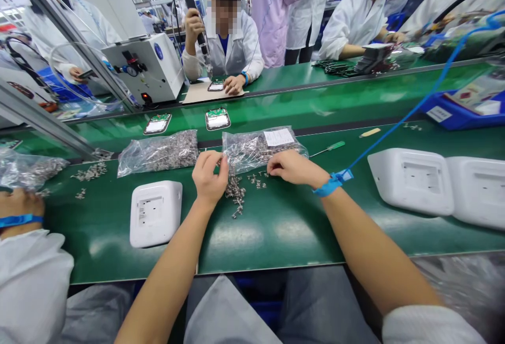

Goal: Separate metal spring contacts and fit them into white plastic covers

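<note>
My left hand (211, 176) is closed in a pinch at the left side of a loose pile of small metal parts (235, 192); what its fingertips hold, if anything, is too small to make out. My right hand (292, 168), with a blue wrist strap (333, 183), is curled closed by a few scattered metal parts (258, 180). Its fingertips point down and left, and their contents are hidden. Just behind both hands lies a plastic bag (252, 149) full of such parts, with a white label (278, 137) on top.
A second filled bag (169, 152) and a white plastic housing (155, 212) lie left. Two more housings (414, 181) stand right, below a blue bin (461, 112). A green-handled screwdriver (335, 145) lies behind my right hand. A co-worker's hand (21, 210) rests far left; another person (224, 33) sits opposite.
</note>
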### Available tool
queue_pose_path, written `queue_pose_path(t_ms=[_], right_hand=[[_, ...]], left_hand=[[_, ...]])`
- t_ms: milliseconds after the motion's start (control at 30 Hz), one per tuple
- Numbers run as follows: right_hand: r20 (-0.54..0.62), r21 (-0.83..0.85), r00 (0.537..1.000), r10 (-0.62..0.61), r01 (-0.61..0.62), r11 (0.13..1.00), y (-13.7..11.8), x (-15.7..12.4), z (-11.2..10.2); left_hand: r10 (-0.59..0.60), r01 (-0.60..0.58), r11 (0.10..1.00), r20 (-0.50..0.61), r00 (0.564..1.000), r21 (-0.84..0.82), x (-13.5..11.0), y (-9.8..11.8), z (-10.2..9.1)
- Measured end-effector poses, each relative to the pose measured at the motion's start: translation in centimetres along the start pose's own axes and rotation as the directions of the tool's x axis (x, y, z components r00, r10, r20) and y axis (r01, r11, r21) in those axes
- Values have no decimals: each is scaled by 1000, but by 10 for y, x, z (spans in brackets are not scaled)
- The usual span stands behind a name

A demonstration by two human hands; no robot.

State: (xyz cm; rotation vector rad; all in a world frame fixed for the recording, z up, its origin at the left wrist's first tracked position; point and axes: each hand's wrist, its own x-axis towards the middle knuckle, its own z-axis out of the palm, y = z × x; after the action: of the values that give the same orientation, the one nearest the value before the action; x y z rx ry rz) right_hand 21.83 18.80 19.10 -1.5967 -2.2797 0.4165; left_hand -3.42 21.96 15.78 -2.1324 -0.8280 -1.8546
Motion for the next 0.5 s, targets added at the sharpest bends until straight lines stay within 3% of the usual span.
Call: queue_pose_path(t_ms=[67,133,267,500], right_hand=[[-24,-31,1000,-8,8,999,-2,0,1],[-128,-15,990,-50,48,999,-10,0,6],[-355,271,926,-125,230,935,-37,1,25],[-408,645,913,22,272,714,-51,4,53]], left_hand=[[-27,27,1000,-9,1000,-15,1,0,-1],[-49,54,996,63,997,-73,1,2,0],[-20,71,972,224,974,-224,-3,12,4],[-69,163,894,232,970,-418,-7,15,7]])
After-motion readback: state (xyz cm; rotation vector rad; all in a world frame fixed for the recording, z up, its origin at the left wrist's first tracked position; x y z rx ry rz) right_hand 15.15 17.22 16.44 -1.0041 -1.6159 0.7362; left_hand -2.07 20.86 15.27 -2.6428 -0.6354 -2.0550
